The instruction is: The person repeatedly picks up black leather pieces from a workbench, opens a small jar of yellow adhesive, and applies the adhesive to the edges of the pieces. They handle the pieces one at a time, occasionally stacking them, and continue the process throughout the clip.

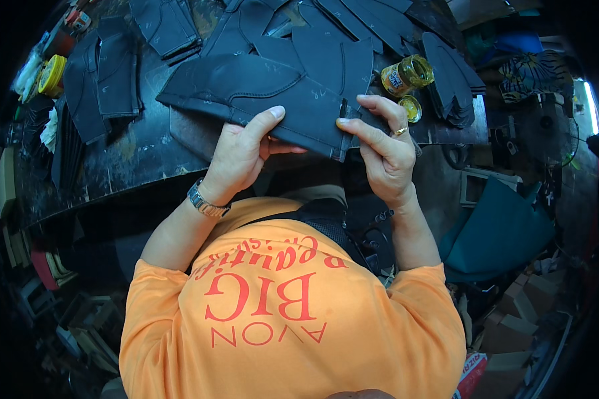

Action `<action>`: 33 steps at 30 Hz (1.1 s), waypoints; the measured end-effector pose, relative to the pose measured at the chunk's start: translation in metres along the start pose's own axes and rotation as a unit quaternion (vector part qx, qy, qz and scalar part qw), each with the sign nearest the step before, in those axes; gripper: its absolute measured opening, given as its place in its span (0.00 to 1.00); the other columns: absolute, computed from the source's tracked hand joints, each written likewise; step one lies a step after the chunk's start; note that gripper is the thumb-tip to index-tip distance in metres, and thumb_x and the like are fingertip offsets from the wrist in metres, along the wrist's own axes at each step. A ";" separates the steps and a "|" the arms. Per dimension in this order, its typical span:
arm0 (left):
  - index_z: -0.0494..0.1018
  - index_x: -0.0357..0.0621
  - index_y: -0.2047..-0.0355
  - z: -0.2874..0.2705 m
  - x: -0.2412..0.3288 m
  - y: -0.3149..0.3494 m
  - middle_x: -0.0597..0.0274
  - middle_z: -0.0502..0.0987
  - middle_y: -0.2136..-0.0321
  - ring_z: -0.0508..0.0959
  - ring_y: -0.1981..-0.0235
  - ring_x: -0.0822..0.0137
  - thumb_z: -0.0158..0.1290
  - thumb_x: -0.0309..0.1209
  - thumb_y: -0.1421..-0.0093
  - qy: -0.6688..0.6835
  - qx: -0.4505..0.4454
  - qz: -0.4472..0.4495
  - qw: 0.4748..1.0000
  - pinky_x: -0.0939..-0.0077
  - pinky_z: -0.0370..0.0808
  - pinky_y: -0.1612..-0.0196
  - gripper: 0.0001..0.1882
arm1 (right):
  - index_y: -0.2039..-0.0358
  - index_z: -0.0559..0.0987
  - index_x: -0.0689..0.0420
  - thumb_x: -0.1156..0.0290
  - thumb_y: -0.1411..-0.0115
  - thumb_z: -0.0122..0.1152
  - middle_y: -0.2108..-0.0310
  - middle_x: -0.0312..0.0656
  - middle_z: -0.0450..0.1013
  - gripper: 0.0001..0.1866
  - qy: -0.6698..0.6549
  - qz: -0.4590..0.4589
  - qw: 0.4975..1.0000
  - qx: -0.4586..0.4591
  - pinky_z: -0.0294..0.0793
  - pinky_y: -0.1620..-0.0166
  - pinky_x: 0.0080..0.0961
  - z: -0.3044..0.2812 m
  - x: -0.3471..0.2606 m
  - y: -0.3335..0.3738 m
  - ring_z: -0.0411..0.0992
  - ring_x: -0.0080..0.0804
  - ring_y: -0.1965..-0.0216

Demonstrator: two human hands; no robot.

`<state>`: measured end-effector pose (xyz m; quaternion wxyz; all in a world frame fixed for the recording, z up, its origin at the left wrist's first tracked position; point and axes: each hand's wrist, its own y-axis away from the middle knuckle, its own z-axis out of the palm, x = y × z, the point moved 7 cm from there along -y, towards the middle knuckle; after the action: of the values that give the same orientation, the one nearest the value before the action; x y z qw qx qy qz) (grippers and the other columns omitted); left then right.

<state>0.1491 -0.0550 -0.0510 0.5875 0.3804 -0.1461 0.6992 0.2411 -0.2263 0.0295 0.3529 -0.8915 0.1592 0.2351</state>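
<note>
From my distant seat I count two bare hands at work on one black piece, a flat stitched panel held level over the near edge of the bench. Around it lie more black panels, too overlapped for me to count. I also count one open jar with yellow stuff on its glass, one small yellow disc just beside it, one yellow tub far left, one wristwatch and one ring.

My left grip is clamped on the near edge of the piece, thumb on top, fingers underneath. My right grip touches the piece's right end, one fingertip smudged yellow; whether it pinches or only presses, I cannot tell.

As for writing, the orange shirt carries large red print that reaches me upside down, the jar wears an orange label with lettering, and pale handwritten marks show on the held piece and several panels
</note>
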 end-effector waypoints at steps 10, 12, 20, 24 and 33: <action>0.72 0.29 0.49 -0.003 0.000 -0.001 0.50 0.81 0.57 0.84 0.59 0.60 0.50 0.32 0.31 0.008 0.001 0.000 1.000 0.65 0.86 0.59 0.17 | 0.59 0.88 0.46 0.85 0.56 0.67 0.48 0.41 0.72 0.24 0.032 -0.079 0.996 0.008 0.69 0.44 0.35 0.000 -0.014 0.010 0.68 0.43 0.46; 0.72 0.29 0.50 -0.004 0.001 -0.001 0.49 0.81 0.57 0.83 0.57 0.59 0.50 0.32 0.31 0.001 0.002 -0.002 1.000 0.62 0.85 0.56 0.17 | 0.60 0.88 0.46 0.84 0.55 0.68 0.48 0.42 0.71 0.23 0.033 -0.092 0.995 0.012 0.68 0.43 0.35 0.001 -0.016 0.013 0.68 0.43 0.46; 0.74 0.31 0.51 -0.007 0.003 -0.001 0.56 0.81 0.58 0.82 0.57 0.64 0.50 0.33 0.31 -0.005 0.034 0.011 0.999 0.67 0.83 0.53 0.16 | 0.63 0.88 0.44 0.83 0.55 0.69 0.51 0.42 0.70 0.20 0.056 -0.138 0.987 0.051 0.72 0.49 0.34 0.003 -0.013 0.027 0.69 0.42 0.50; 0.76 0.31 0.53 -0.015 0.028 0.003 0.62 0.81 0.59 0.77 0.57 0.74 0.58 0.29 0.36 -0.273 0.049 0.085 0.957 0.78 0.74 0.50 0.15 | 0.59 0.85 0.54 0.89 0.52 0.62 0.51 0.46 0.69 0.20 -0.036 -0.043 0.992 0.111 0.72 0.51 0.30 -0.006 0.012 0.028 0.71 0.37 0.55; 0.61 0.32 0.43 -0.030 0.121 -0.009 0.51 0.81 0.58 0.83 0.58 0.65 0.60 0.22 0.39 -0.391 0.032 0.251 0.885 0.73 0.82 0.56 0.27 | 0.43 0.72 0.62 0.87 0.43 0.57 0.48 0.45 0.65 0.25 -0.174 0.071 0.969 0.161 0.72 0.49 0.26 0.031 0.084 0.028 0.71 0.28 0.58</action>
<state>0.1445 0.0528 0.0118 0.2751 0.5923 -0.4318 0.6221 0.2898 -0.2338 -0.0504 0.4966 -0.7547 0.1939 0.3824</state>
